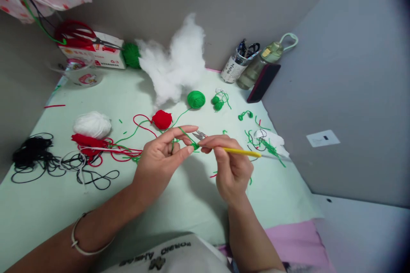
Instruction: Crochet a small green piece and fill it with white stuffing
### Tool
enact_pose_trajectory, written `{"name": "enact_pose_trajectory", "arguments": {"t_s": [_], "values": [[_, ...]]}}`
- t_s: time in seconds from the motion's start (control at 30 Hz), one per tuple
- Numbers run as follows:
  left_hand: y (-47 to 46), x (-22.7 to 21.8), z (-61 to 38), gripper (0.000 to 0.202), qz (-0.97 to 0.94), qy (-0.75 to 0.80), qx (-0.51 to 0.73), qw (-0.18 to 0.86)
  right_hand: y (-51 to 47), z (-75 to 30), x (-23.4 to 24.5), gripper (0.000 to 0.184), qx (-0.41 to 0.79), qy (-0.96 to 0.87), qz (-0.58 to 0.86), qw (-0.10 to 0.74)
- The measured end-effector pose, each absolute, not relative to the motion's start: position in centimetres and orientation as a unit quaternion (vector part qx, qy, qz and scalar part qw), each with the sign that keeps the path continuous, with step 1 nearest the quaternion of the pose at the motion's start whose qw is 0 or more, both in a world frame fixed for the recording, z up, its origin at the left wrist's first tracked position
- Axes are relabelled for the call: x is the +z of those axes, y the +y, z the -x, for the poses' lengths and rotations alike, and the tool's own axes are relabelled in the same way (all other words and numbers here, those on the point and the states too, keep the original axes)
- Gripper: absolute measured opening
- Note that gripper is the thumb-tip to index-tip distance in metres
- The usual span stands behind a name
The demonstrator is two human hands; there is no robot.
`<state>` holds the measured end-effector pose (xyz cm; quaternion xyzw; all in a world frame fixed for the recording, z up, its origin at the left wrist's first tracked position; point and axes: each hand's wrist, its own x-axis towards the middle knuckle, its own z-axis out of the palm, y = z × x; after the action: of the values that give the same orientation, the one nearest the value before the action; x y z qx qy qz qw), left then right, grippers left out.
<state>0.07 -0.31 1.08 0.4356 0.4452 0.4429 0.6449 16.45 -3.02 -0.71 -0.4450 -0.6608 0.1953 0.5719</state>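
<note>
My left hand (158, 158) pinches a small piece of green crochet work (195, 146) between thumb and fingers. A strand of green yarn (186, 133) runs over its raised index finger. My right hand (233, 170) grips a crochet hook (242, 152) by its yellow handle, pen-like, with the tip at the green work; the tip itself is too small to make out. Behind the fingertips, metal blades (199, 135) of a cutting tool show in part. Just beyond my hands lie a red yarn ball (162, 119) and a green yarn ball (196, 100).
White stuffing (179, 59) stands against the back wall. To the left are white yarn (92, 124), tangled black yarn (32, 151) and a clear cup (85, 74). Small green pieces (218, 103) and yarn scraps (269, 147) lie right, below a pen holder (233, 68) and a bottle (256, 68).
</note>
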Motion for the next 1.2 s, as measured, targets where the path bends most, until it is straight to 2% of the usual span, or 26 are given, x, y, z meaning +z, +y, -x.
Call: {"name": "enact_pose_trajectory", "arguments": {"t_s": [0.1,0.2,0.27,0.4,0.5,0.6,0.7,0.8,0.87,0.93,1.03,1.1,1.2], "values": [[-0.5,1.2,-0.3,0.038,-0.412,0.449,0.444,0.657,-3.2,-16.0,-1.9,0.033,0.032,-0.724,0.463,0.511],[-0.1,1.1,-0.3,0.048,-0.326,0.385,0.385,0.772,-3.4,-15.6,-2.3,0.043,-0.027,-0.720,0.467,0.513],[0.4,0.9,-0.1,0.044,-0.275,0.349,0.357,0.822,-3.4,-15.6,-1.9,0.037,0.018,-0.687,0.465,0.558],[0.9,0.9,0.1,0.034,-0.256,0.321,0.389,0.825,-2.9,-15.8,-0.6,0.022,0.228,-0.542,0.451,0.671],[0.8,0.9,0.1,0.034,-0.300,0.325,0.378,0.814,-2.5,-15.9,-0.3,0.018,0.314,-0.502,0.452,0.667],[0.5,0.7,-0.2,0.036,-0.335,0.353,0.387,0.783,-2.4,-15.7,-0.5,0.018,0.298,-0.530,0.473,0.638],[0.3,0.6,-0.3,0.041,-0.336,0.379,0.409,0.759,-2.6,-15.4,-0.9,0.019,0.212,-0.594,0.480,0.609],[0.4,0.4,-0.4,0.039,-0.294,0.369,0.404,0.784,-3.0,-15.2,-1.3,0.030,0.092,-0.678,0.480,0.549],[0.7,0.3,-0.4,0.032,-0.253,0.346,0.386,0.817,-3.1,-15.3,-1.3,0.034,0.066,-0.689,0.474,0.544],[1.0,0.4,-0.2,0.027,-0.218,0.326,0.383,0.837,-3.0,-15.6,-1.1,0.030,0.116,-0.645,0.468,0.593],[1.2,0.6,0.0,0.028,-0.209,0.327,0.411,0.825,-2.7,-15.9,-0.6,0.023,0.275,-0.540,0.447,0.657],[1.1,0.6,0.0,0.031,-0.244,0.347,0.415,0.805,-2.5,-16.0,-0.4,0.020,0.337,-0.520,0.432,0.656],[0.7,0.6,-0.2,0.034,-0.315,0.374,0.414,0.768,-2.3,-15.9,-0.4,0.015,0.326,-0.542,0.441,0.637]]}}
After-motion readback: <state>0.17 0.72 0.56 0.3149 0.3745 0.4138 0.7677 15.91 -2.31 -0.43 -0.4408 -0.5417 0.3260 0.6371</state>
